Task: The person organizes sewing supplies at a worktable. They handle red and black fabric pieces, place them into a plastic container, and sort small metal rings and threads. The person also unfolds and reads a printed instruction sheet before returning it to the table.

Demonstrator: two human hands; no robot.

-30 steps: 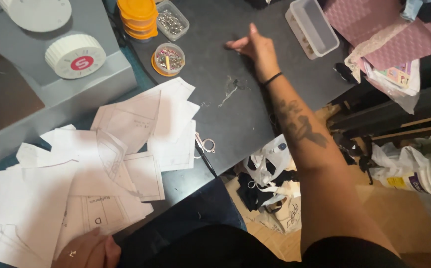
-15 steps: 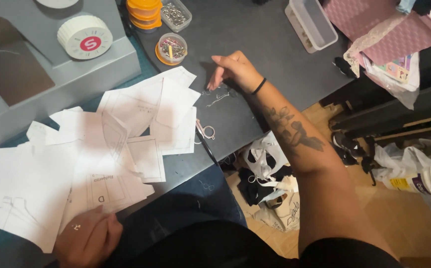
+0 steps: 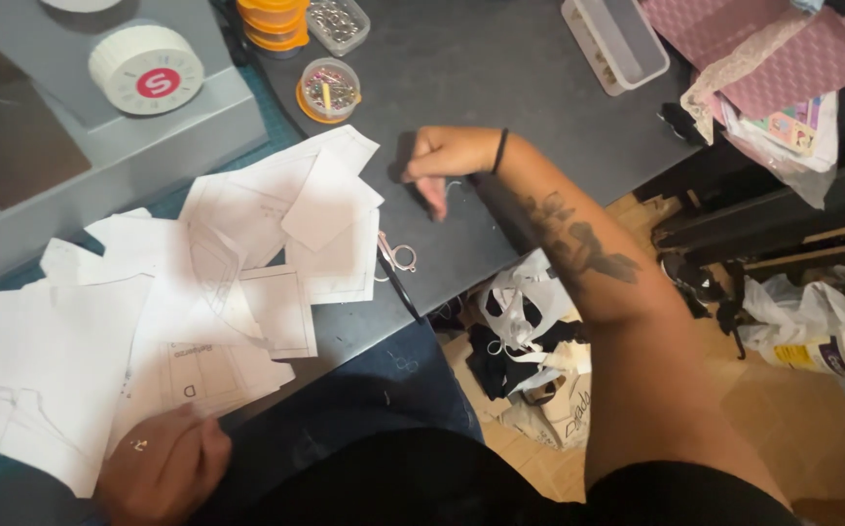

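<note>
Right grip (image 3: 442, 161), drawn back from the far dark grey worktop (image 3: 500, 68), now pinches a thin pale thread (image 3: 452, 187) near the white paper pattern pieces (image 3: 247, 263), which the left grip (image 3: 165, 468) presses flat, fingers loosely curled

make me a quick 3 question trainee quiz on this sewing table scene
1. True or false: the right hand rests on the white paper pattern pieces.
2. Which hand presses on the paper pieces? A) left hand B) right hand
3. What fills the small round orange-based container?

Key: 1 false, it is on the dark table, pinching a bit of thread. 2 A. 3 pins.
</note>
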